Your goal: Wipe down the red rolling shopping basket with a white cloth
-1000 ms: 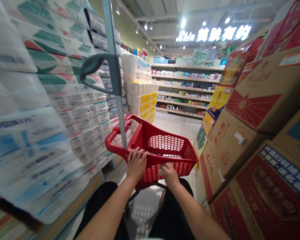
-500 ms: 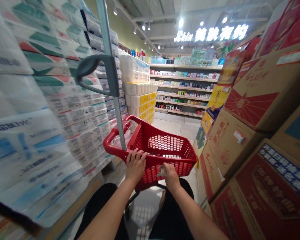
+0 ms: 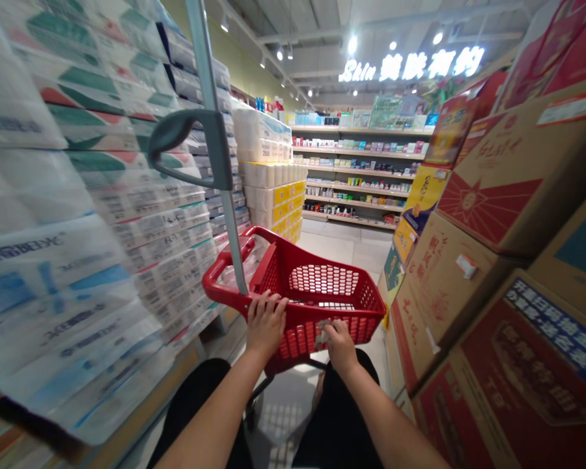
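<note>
A red plastic shopping cart point(image 3: 317, 260) with perforated walls stands in front of my knees, turned sideways. My left hand point(image 3: 266, 326) grips its near rim, fingers curled over the top edge beside the base of the metal pole point(image 3: 232, 228). Against the cart's near wall, my right hand point(image 3: 340, 344) is closed on a small crumpled greyish-white cloth or tissue point(image 3: 322, 333); which of the two I cannot tell. A grey loop handle point(image 3: 219, 150) is fixed on the pole. Some clear plastic point(image 3: 229, 277) shows by the cart's handle end.
Tall stacks of packaged tissue point(image 3: 102, 228) line the left side. Cardboard boxes point(image 3: 469, 286) are piled close on the right. Farther ahead are paper roll packs point(image 3: 273, 189) and shelves of small goods point(image 3: 356, 172). A pale tiled floor point(image 3: 342, 241) runs between them.
My right hand has shifted slightly to the right along the cart's wall with the crumpled cloth or tissue. The left hand stays on the rim, and the cart has hardly moved.
</note>
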